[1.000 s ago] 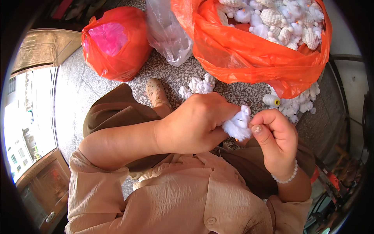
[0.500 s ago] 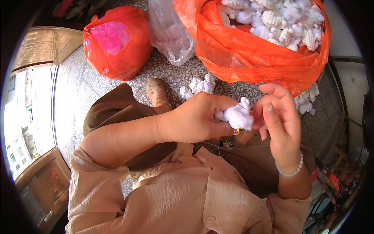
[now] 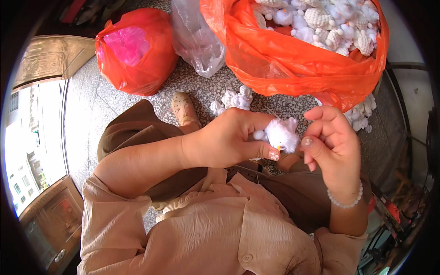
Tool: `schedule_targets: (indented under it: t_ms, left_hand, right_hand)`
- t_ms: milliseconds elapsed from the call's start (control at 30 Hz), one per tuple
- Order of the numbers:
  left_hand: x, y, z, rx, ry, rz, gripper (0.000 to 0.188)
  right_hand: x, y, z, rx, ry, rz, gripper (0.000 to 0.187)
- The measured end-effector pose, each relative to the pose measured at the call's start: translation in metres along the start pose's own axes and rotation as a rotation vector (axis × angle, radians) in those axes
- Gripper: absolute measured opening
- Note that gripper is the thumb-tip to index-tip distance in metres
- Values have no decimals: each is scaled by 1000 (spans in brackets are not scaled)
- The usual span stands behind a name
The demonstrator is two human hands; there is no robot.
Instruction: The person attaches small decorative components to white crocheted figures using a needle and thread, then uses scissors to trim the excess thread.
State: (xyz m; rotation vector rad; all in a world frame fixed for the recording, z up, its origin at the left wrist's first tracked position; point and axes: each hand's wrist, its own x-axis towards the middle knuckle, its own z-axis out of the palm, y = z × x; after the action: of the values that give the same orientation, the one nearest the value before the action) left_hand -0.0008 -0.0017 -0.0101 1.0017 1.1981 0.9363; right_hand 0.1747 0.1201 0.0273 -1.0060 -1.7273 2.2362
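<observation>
In front of my lap, my left hand (image 3: 224,140) pinches a small fluffy white toy bird (image 3: 282,135) between thumb and fingers. The bird has a tiny orange-yellow beak facing toward me and a small dark dot of an eye. Close by its right side, my right hand (image 3: 332,142) has thumb and forefinger pressed together, the other fingers curled. Whatever that pinch holds is too small to make out. A bracelet of pale beads (image 3: 344,203) circles my right wrist.
A large orange plastic bag (image 3: 293,68) full of white crocheted pieces stands ahead. More white pieces (image 3: 234,99) lie on the speckled floor, some beside the bag at right. At left are a tied red bag (image 3: 137,57) and a clear plastic bag (image 3: 199,41).
My right hand has shifted slightly right and down, its thumb and forefinger coming together. The toy bird has turned in my left hand, so its beak and face show more.
</observation>
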Motion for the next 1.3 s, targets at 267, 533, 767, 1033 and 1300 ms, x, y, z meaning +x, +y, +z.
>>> schedule_targets:
  t_ms: [267,533,767,1033,1300]
  left_hand:
    - [2,7,5,204,11,56,26]
    - [1,9,8,164,-28,-1,31]
    - [0,2,9,212,25,52,52]
    - [2,0,14,-105,7,-111,78]
    - [1,12,15,260,214,141,35]
  right_hand:
    - [-3,14,13,16,80,-60,27]
    - [12,18,6,-369,55,-319,10]
    - [14,17,6,-291,-7,-203,7]
    - [11,22,10,40,79,48,13]
    - [9,18,13,6,178,-107,23]
